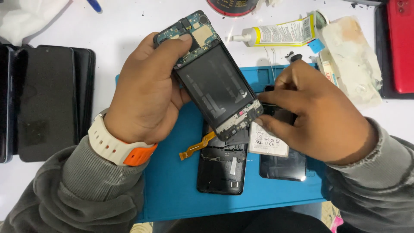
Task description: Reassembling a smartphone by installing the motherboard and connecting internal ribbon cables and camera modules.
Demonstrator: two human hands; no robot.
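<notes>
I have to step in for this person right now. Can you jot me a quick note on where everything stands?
Left hand grips the opened phone frame, circuit board end up, tilted above the blue mat.
Right hand pinches the frame's lower edge; the fingertips rest there.
Under it on the mat: a battery, a black screen panel with an orange flex cable, and another dark panel.
Glue tube lies behind.
Done: phone opened, battery out. Left: cannot tell.

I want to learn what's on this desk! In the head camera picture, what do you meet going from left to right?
Black phone screens → left hand → opened phone → right hand → stained cloth → red phone.
</notes>
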